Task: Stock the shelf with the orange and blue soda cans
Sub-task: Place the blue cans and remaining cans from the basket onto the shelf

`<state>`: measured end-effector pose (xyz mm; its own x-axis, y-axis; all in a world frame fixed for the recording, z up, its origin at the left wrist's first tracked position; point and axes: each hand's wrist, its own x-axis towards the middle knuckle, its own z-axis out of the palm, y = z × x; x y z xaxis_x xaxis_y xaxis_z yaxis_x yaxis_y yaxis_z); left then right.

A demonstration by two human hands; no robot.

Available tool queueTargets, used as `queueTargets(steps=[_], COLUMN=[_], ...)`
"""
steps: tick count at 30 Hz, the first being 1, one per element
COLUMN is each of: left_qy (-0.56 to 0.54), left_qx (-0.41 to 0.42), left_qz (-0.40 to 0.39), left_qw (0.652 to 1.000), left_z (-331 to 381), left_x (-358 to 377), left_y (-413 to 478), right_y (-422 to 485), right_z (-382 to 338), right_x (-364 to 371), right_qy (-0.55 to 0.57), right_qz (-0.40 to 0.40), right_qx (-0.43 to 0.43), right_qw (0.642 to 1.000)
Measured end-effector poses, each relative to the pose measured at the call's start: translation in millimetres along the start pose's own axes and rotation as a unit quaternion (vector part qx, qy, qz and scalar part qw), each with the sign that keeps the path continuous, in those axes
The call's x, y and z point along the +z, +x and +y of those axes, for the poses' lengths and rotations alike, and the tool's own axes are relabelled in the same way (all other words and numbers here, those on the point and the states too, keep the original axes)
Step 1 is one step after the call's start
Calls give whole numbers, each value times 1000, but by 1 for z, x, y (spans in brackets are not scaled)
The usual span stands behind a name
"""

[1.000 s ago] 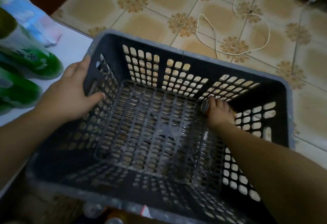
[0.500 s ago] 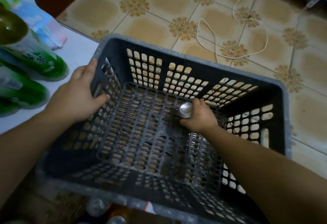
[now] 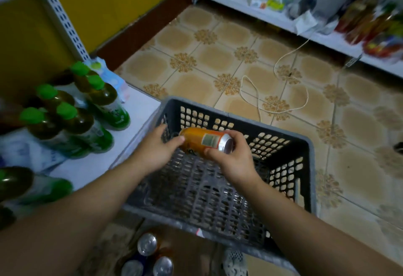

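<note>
**Head view: orange can held over crate, ready to move to shelf**

Head view, one frame, edges blurred.

- The orange can (image 3: pixel 202 142) lies on its side in the air above the far left part of the grey crate (image 3: pixel 305 145). It touches neither the crate floor nor its walls.
- The right hand (image 3: pixel 231 162) pinches the can's silver end, with the thumb underneath and the fingers curled over the top.
- The left hand (image 3: pixel 157 149) has loosely extended fingers. Its thumb tip touches the can's other end, and it does not appear closed round the can.
- The white shelf (image 3: pixel 139 105) sits just beside the crate's left wall. Green-capped bottles (image 3: pixel 72 121) stand on it further left, with bare board between them and the crate.
- More cans (image 3: pixel 148 244) show silver tops below the crate's near edge. What they stand on cannot be told.
- A pale cord (image 3: pixel 257 101) lies on the tiled floor beyond the crate.

Judgement: the step in hand is carrying the can to the shelf.

To do it well:
1. The person should take a firm hold round the can's body rather than its end.
2. The can should be turned upright, silver top up, while it is above the crate.
3. It should go leftward over the crate rim with room to spare.
4. It should be set flat on the bare board, short of the bottles so that none tips, label facing outward.
</note>
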<state>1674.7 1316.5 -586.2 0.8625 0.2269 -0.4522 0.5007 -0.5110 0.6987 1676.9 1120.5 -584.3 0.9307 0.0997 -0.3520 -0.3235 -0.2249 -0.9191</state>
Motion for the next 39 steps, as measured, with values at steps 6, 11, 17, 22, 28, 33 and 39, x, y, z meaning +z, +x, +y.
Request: queueTargets(steps=[6,11,17,22,28,33,39], left_qy=[-421,-434,-369,-188,-172,-161,-78], left_qx=[-61,62,166,227,236,228,132], left_qz=[-92,-49,73,203,266,335,334], left_qw=[900,897,912,934,918,900,930], left_z=[63,89,105,100,70,37,-33], left_x=[-69,-143,-202,-236,-267,-291,-330], left_y=[-111,-213,-333,-416,-491,-534,-573], right_y=[-95,-173,-261,-327,-392,-436,-474], right_z=[-91,-161,-232,-312,-354,-361,-361], right_x=[19,30,52,76,114,157,217], right_qy=[51,107,54,-33,-38,-53,-99], right_qz=[6,-53,-192,-230,-239,-292,-312], right_qx=[-90,-130,-184,-279,-349,-356,-369], right_qw=[995,984,962,932,905,886,870])
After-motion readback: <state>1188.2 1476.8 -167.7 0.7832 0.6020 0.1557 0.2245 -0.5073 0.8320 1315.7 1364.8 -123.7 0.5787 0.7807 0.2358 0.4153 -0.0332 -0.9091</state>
